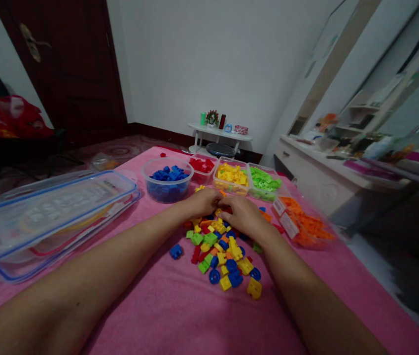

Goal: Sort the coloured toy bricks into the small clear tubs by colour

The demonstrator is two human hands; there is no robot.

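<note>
A loose pile of mixed plastic building blocks (221, 251) lies on the pink cloth (180, 315), and at its far edge the left hand (204, 201) and right hand (244, 215) rest palm-down with fingers curled into the blocks, nearly touching; whether either pinches a piece cannot be told. Just beyond stand a round tub of blue blocks (167, 180), trays of red (202, 165), yellow (230, 176) and green (263, 181), and an orange tray (303, 224) right; stacked lids (47, 217) left, bare cloth nearer.

a pink cloth-covered worktop (180, 315) carries a mixed pile of coloured plastic bricks (220, 251) at centre, sorted tubs (231, 180) above it, stacked clear lids (47, 217) at left.
</note>
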